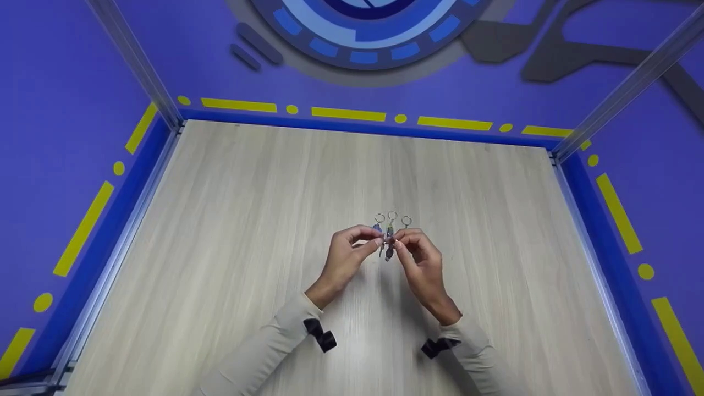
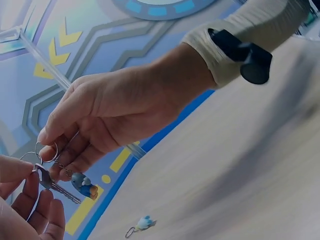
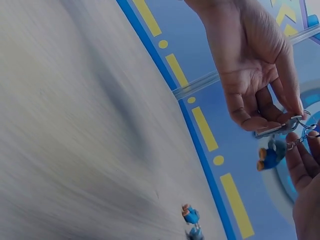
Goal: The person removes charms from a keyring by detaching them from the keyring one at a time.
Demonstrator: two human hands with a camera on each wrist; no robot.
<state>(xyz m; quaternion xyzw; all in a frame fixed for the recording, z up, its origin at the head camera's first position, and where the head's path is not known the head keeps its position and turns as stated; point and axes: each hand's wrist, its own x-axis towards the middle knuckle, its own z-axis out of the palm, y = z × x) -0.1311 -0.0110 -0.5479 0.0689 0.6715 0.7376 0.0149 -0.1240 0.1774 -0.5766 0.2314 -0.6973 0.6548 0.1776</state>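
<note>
My left hand (image 1: 347,256) pinches a metal key (image 2: 59,189) by its head, between thumb and fingers. My right hand (image 1: 424,264) holds a thin metal split ring (image 2: 56,151), from which a small blue bird-like charm (image 2: 81,184) hangs on a short chain. The two hands meet closely above the tabletop, and the key's head lies against the rings. Whether the key is threaded on the ring I cannot tell. Just beyond the fingers, several keychains with rings (image 1: 392,215) lie on the table, their charms partly hidden by the hands.
A pale wood-grain table (image 1: 264,181) lies beneath the hands. Blue panels with yellow marks (image 1: 348,114) and metal posts (image 1: 137,55) enclose its back and sides. One keychain (image 2: 145,222) with a pale blue charm rests on the tabletop.
</note>
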